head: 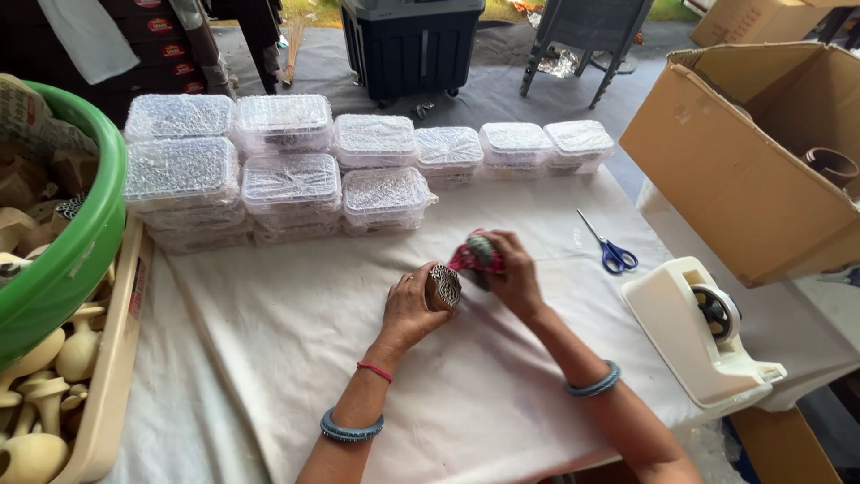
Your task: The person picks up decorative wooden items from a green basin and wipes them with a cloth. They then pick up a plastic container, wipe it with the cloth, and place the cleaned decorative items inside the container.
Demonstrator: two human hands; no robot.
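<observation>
A small carved wooden block point(442, 288) sits gripped in the left hand point(410, 309) over the white cloth point(296, 358), mid-table. The right hand point(511, 269) clutches a pink rag point(473, 254) (bunched) just beside it. Scissors point(611, 248) lie near.

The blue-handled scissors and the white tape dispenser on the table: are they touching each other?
Apart. The head view shows a strip of bare white cloth between the scissors and the tape dispenser, with the handles ending above the dispenser's near edge.
</observation>
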